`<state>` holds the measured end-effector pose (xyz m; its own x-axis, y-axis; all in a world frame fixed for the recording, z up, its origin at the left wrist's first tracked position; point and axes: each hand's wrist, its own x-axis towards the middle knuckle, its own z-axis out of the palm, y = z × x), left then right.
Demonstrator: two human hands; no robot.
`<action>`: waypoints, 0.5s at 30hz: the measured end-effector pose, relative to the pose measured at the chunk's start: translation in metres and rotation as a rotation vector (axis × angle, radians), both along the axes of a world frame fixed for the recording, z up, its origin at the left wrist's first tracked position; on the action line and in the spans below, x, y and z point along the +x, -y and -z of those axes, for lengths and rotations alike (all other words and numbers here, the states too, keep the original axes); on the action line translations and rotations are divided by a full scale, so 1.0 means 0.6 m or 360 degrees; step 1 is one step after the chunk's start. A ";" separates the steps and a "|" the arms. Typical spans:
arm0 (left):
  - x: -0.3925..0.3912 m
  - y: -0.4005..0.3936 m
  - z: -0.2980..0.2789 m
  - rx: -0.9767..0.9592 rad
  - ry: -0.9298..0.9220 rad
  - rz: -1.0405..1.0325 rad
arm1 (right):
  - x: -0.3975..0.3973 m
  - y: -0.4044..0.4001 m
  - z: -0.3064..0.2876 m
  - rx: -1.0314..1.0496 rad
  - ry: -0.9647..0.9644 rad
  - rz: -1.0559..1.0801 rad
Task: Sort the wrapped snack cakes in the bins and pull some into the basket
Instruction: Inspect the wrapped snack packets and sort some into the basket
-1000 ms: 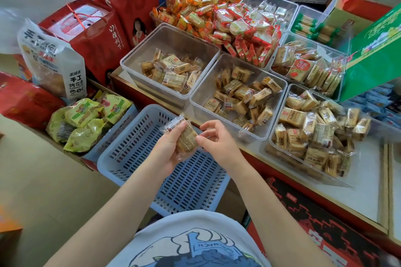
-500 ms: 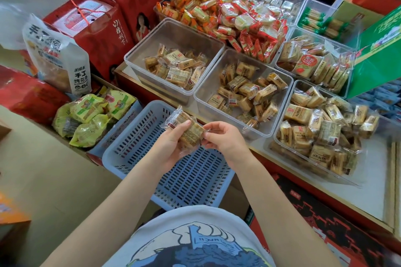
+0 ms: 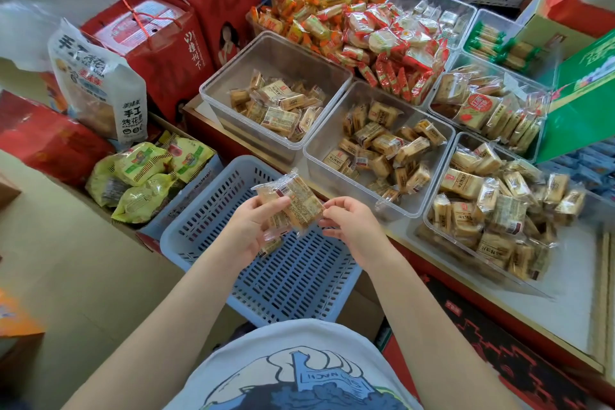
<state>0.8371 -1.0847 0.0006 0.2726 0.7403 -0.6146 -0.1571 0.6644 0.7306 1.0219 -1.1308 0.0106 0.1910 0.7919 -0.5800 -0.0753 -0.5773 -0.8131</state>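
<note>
My left hand (image 3: 253,226) grips a few wrapped snack cakes (image 3: 298,201), tan squares in clear film, above the blue slotted basket (image 3: 293,280). My right hand (image 3: 352,226) is right beside them, its curled fingertips pinching the right edge of the top wrapper. Past the basket, on the counter, stand three clear bins of similar cakes: a left bin (image 3: 233,110), a middle bin (image 3: 319,150) and a fuller right bin (image 3: 432,230).
A fourth clear bin (image 3: 442,83) of larger wrapped cakes stands behind, beside a heap of red and orange snack packs (image 3: 359,33). Green snack bags (image 3: 146,176) and red gift boxes (image 3: 159,53) crowd the left. A green carton (image 3: 582,103) borders the bins on the right.
My right hand has closed in on the cakes held in my left hand and now pinches the wrapper edge. Both hands stay over the basket.
</note>
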 end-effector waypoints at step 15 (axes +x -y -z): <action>-0.077 -0.017 0.224 -0.0362 -0.0557 -0.0100 | -0.054 -0.057 0.194 -0.0420 0.0070 0.0112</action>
